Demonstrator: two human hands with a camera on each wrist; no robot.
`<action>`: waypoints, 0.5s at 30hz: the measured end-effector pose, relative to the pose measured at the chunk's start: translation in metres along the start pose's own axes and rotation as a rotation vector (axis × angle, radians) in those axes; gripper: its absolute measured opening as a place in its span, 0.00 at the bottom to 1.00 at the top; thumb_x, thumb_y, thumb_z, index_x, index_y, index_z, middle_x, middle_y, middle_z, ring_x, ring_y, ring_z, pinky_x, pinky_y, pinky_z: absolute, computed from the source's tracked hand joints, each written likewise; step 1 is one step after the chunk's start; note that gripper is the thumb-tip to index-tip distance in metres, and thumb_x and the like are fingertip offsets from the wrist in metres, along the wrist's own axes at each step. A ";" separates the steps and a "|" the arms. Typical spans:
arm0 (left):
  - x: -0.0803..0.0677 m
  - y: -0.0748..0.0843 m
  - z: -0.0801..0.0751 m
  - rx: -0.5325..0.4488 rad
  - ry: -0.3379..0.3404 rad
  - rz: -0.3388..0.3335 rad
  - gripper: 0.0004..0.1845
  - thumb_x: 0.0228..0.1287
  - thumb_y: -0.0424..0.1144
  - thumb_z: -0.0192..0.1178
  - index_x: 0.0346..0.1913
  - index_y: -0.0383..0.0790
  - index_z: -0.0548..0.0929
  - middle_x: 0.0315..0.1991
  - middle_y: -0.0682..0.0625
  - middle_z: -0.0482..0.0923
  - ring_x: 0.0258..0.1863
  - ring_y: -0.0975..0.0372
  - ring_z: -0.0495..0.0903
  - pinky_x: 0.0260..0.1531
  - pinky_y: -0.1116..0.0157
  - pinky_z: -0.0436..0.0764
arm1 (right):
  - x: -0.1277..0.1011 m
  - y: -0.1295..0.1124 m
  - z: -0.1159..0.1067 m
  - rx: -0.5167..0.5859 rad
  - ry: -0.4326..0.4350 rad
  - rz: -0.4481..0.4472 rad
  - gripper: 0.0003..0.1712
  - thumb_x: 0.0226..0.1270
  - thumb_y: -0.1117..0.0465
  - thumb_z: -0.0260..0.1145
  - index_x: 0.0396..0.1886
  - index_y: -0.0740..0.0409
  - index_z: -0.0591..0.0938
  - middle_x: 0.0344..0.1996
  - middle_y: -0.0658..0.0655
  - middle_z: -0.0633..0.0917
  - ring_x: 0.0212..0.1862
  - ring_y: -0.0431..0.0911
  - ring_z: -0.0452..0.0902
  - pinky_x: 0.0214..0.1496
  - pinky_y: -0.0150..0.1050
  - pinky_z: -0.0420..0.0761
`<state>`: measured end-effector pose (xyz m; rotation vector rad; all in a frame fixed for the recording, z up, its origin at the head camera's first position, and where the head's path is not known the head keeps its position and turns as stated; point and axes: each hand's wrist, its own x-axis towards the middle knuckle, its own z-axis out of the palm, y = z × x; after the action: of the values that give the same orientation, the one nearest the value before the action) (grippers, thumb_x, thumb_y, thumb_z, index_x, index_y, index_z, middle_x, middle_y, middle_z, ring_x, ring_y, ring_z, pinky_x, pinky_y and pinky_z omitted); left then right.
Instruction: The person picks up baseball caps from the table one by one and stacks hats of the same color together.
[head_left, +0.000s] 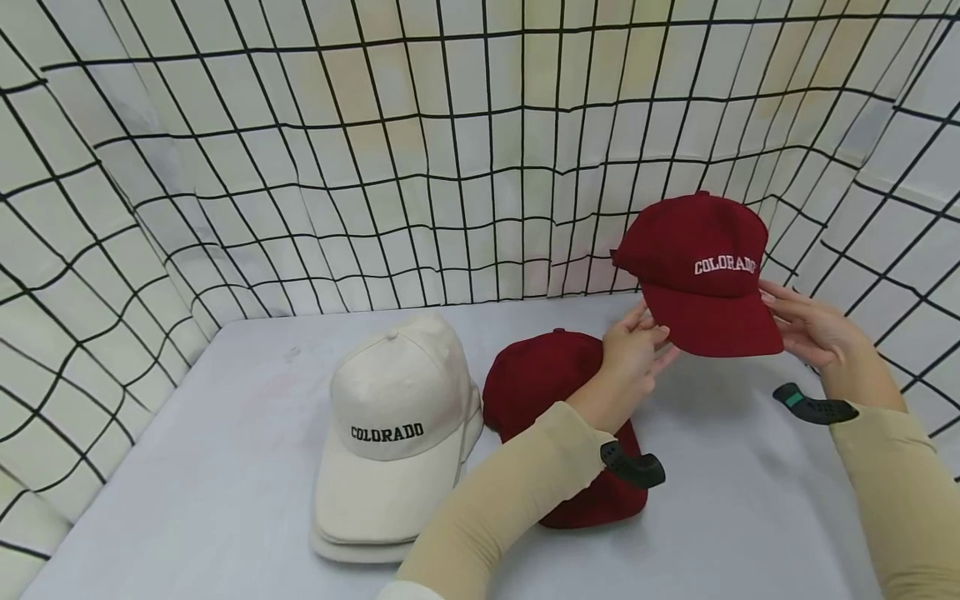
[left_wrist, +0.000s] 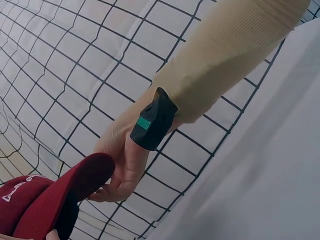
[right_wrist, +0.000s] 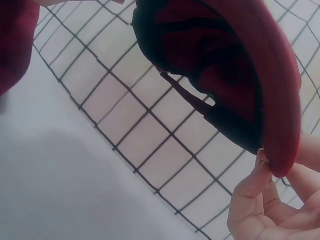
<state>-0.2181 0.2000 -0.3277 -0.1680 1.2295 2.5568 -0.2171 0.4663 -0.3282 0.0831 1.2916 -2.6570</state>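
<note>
A dark red cap (head_left: pixel 701 250) with white COLORADO lettering is held up in the air at the right, brim facing the person. My left hand (head_left: pixel 633 354) pinches the left side of its brim. On the opposite side, my right hand (head_left: pixel 821 333) grips the brim edge between thumb and fingers, as the right wrist view shows on the brim (right_wrist: pixel 280 100). The left wrist view catches only fingertips (left_wrist: pixel 52 234) of the left hand. A second red cap (head_left: pixel 543 375) lies on the table, partly hidden by the left forearm.
Stacked cream caps (head_left: pixel 397 392) with black COLORADO lettering sit left of the lying red cap, touching or nearly so. The white table (head_left: pixel 210 467) meets a black wire grid (head_left: pixel 465 167) at the back and sides, with pale sheeting behind it.
</note>
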 end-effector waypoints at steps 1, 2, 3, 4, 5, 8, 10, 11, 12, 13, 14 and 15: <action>-0.001 0.001 -0.001 -0.004 -0.002 -0.003 0.30 0.67 0.19 0.58 0.68 0.46 0.80 0.44 0.47 0.78 0.43 0.55 0.80 0.54 0.50 0.82 | 0.000 0.001 0.001 -0.007 -0.001 -0.001 0.22 0.81 0.70 0.49 0.48 0.53 0.90 0.47 0.54 0.88 0.47 0.48 0.84 0.47 0.45 0.86; -0.003 0.002 -0.003 -0.007 -0.005 -0.005 0.30 0.68 0.19 0.58 0.69 0.46 0.79 0.44 0.47 0.78 0.43 0.55 0.80 0.54 0.50 0.82 | 0.000 0.001 0.003 -0.013 -0.001 -0.004 0.22 0.81 0.70 0.49 0.48 0.52 0.91 0.47 0.54 0.88 0.46 0.48 0.84 0.47 0.45 0.86; -0.004 0.003 -0.004 -0.013 -0.006 -0.009 0.30 0.68 0.19 0.58 0.69 0.46 0.79 0.45 0.47 0.78 0.44 0.55 0.80 0.54 0.50 0.82 | 0.000 0.002 0.004 -0.021 -0.001 -0.007 0.22 0.81 0.70 0.50 0.48 0.52 0.91 0.46 0.53 0.88 0.46 0.48 0.84 0.46 0.45 0.86; -0.006 0.005 -0.006 -0.020 -0.005 -0.012 0.30 0.68 0.19 0.58 0.70 0.46 0.78 0.45 0.47 0.78 0.44 0.54 0.80 0.54 0.50 0.81 | 0.000 0.003 0.006 -0.029 -0.003 -0.009 0.22 0.82 0.69 0.50 0.48 0.51 0.91 0.46 0.53 0.87 0.46 0.48 0.84 0.46 0.45 0.86; -0.007 0.006 -0.007 -0.026 -0.003 -0.014 0.31 0.68 0.19 0.58 0.70 0.45 0.78 0.45 0.46 0.79 0.45 0.54 0.81 0.55 0.49 0.81 | 0.000 0.004 0.008 -0.034 0.001 -0.011 0.22 0.81 0.69 0.51 0.48 0.51 0.91 0.46 0.53 0.87 0.46 0.47 0.84 0.46 0.45 0.86; -0.012 0.010 -0.011 -0.043 0.004 -0.019 0.31 0.67 0.19 0.58 0.70 0.45 0.78 0.45 0.46 0.79 0.44 0.55 0.80 0.55 0.49 0.81 | 0.002 0.008 0.013 -0.045 -0.006 -0.015 0.21 0.81 0.69 0.52 0.48 0.49 0.90 0.47 0.52 0.87 0.47 0.46 0.83 0.47 0.44 0.86; -0.015 0.013 -0.013 -0.053 0.007 -0.019 0.31 0.67 0.19 0.58 0.70 0.45 0.78 0.44 0.47 0.79 0.43 0.55 0.80 0.56 0.49 0.81 | 0.002 0.010 0.016 -0.052 -0.020 -0.018 0.20 0.81 0.69 0.52 0.49 0.49 0.90 0.48 0.52 0.86 0.48 0.46 0.83 0.48 0.43 0.86; -0.016 0.015 -0.014 -0.055 0.004 -0.019 0.31 0.67 0.19 0.58 0.70 0.45 0.78 0.44 0.47 0.79 0.43 0.56 0.80 0.56 0.49 0.80 | 0.003 0.012 0.018 -0.048 -0.027 -0.019 0.20 0.81 0.69 0.52 0.50 0.49 0.89 0.48 0.52 0.87 0.48 0.46 0.83 0.48 0.43 0.86; -0.017 0.017 -0.015 -0.059 0.000 -0.017 0.31 0.67 0.18 0.58 0.70 0.45 0.78 0.44 0.47 0.79 0.42 0.56 0.80 0.56 0.48 0.80 | 0.003 0.013 0.019 -0.047 -0.035 -0.021 0.20 0.81 0.68 0.52 0.50 0.49 0.89 0.49 0.52 0.87 0.48 0.46 0.83 0.48 0.43 0.86; -0.018 0.018 -0.017 -0.060 -0.004 -0.014 0.31 0.67 0.18 0.58 0.70 0.44 0.78 0.44 0.47 0.79 0.42 0.56 0.80 0.56 0.48 0.80 | 0.003 0.014 0.021 -0.045 -0.039 -0.022 0.20 0.81 0.68 0.51 0.50 0.48 0.89 0.49 0.53 0.87 0.48 0.47 0.83 0.48 0.42 0.86; -0.019 0.020 -0.018 -0.059 -0.011 -0.012 0.31 0.67 0.18 0.58 0.70 0.45 0.78 0.44 0.47 0.79 0.42 0.56 0.80 0.56 0.49 0.80 | 0.003 0.015 0.023 -0.038 -0.039 -0.023 0.20 0.81 0.68 0.52 0.51 0.48 0.89 0.49 0.53 0.87 0.48 0.47 0.84 0.48 0.42 0.86; -0.020 0.021 -0.019 -0.057 -0.016 -0.011 0.31 0.68 0.19 0.58 0.70 0.45 0.78 0.44 0.47 0.79 0.43 0.56 0.80 0.56 0.49 0.80 | 0.003 0.016 0.025 -0.029 -0.034 -0.022 0.20 0.81 0.68 0.52 0.51 0.49 0.89 0.49 0.53 0.87 0.48 0.47 0.84 0.48 0.43 0.86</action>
<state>-0.2062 0.1681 -0.3192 -0.1654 1.1472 2.5807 -0.2164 0.4369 -0.3252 0.0199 1.3282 -2.6453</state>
